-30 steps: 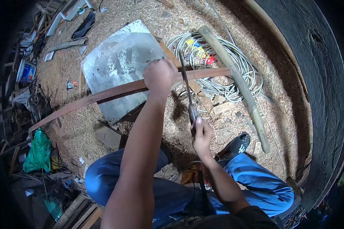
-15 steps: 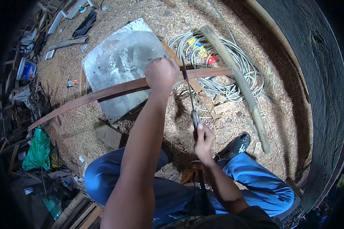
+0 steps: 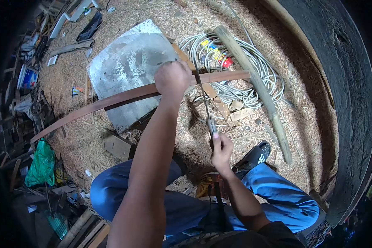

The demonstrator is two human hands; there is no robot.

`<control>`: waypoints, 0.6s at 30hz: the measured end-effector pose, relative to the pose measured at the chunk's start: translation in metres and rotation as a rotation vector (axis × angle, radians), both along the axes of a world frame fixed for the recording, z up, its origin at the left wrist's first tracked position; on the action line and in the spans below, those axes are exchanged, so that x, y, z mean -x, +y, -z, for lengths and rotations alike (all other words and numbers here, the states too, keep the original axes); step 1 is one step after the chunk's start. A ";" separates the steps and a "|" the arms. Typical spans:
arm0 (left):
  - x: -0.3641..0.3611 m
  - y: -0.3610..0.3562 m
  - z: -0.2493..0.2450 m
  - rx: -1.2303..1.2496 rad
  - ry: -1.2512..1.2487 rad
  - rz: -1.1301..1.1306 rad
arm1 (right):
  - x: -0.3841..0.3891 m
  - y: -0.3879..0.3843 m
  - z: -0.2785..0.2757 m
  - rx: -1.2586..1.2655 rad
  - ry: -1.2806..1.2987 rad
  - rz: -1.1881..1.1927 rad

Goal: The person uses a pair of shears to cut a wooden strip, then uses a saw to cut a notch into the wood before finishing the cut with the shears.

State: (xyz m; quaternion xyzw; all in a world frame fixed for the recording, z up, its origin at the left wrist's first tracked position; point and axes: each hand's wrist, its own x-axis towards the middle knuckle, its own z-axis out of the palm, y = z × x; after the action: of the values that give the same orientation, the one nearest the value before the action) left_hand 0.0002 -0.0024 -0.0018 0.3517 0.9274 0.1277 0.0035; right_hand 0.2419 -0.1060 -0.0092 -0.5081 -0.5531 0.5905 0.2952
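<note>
A long, curved strip of reddish wood [image 3: 99, 108] runs across the view, over a grey metal sheet [image 3: 124, 62]. My left hand [image 3: 173, 78] is closed round the strip, right of its middle. In my right hand [image 3: 221, 152] is the handle of a handsaw [image 3: 204, 97], its narrow blade seen almost edge-on. The blade crosses the strip just to the right of my left hand; its teeth cannot be made out. The strip's right end lies over a coil of grey cable [image 3: 260, 97], beside a wooden pole [image 3: 258, 80].
Shavings cover the ground. A large dark timber [image 3: 343, 82] curves along the right side. Scrap wood and a green plastic bag [image 3: 40, 163] lie at left. A tin [image 3: 206, 184] stands between my legs, near my black shoe [image 3: 258, 153].
The handsaw has slid slightly away from me across the strip. My left hand keeps its grip in the same place. The whole view has shifted a little.
</note>
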 end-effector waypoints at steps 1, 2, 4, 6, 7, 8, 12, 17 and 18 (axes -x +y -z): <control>0.000 0.002 -0.002 0.021 -0.007 0.002 | -0.007 -0.004 -0.001 -0.007 0.001 0.007; 0.001 0.005 -0.004 0.011 -0.003 0.004 | -0.012 -0.008 0.000 0.003 -0.020 0.004; 0.001 0.002 -0.005 0.021 -0.005 0.012 | -0.006 -0.002 -0.002 0.022 -0.043 -0.015; 0.001 0.003 -0.004 0.037 -0.031 0.008 | 0.016 0.013 0.005 -0.021 -0.100 0.021; 0.002 0.003 -0.004 0.044 -0.051 0.001 | 0.025 0.016 0.001 0.000 -0.091 0.052; 0.002 0.003 -0.004 0.044 -0.049 0.003 | 0.024 0.013 0.008 0.001 -0.089 0.054; 0.002 0.002 -0.001 0.054 -0.044 -0.014 | 0.014 0.010 0.010 0.068 0.015 -0.003; 0.000 0.005 -0.004 0.037 -0.011 -0.016 | -0.023 -0.029 0.031 0.135 0.078 0.097; 0.001 0.004 -0.003 -0.001 0.006 -0.001 | -0.022 -0.027 0.024 0.115 0.018 0.066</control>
State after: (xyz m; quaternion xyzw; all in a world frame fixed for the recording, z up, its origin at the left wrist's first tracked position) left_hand -0.0008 0.0019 0.0016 0.3517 0.9275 0.1270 0.0004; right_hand 0.2635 -0.1328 -0.0336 -0.5367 -0.4985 0.6161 0.2897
